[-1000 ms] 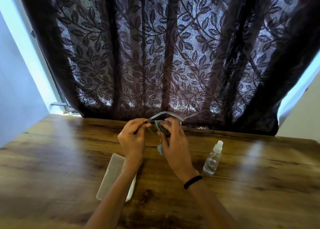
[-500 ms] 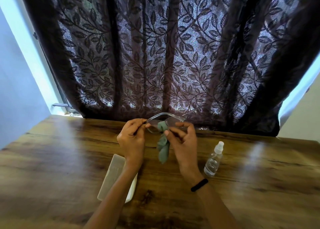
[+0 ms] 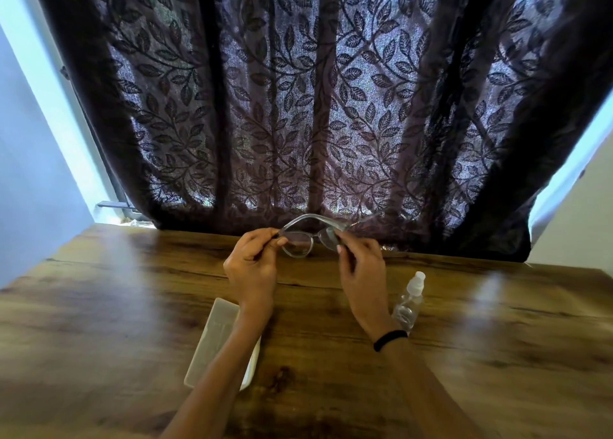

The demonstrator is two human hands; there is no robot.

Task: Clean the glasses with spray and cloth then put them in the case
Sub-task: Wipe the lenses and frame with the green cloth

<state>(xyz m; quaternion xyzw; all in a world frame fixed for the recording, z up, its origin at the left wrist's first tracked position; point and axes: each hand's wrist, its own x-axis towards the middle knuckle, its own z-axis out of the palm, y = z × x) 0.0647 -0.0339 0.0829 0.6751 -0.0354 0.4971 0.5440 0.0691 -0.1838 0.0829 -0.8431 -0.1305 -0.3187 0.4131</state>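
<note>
Fingertips [image 3: 270, 236] of left hand [image 3: 252, 267] and right hand [image 3: 363, 272] are being pinched on the light, fragile glasses [image 3: 296, 244], judged best held by frame ends

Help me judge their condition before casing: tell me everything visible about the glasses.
The glasses have a clear greyish frame, plastic by its look, and two rounded lenses. One temple arches behind them. They are held in the air above the far edge of the table. The left hand pinches one end; the right hand pinches the other lens's rim. No damage shows.
</note>
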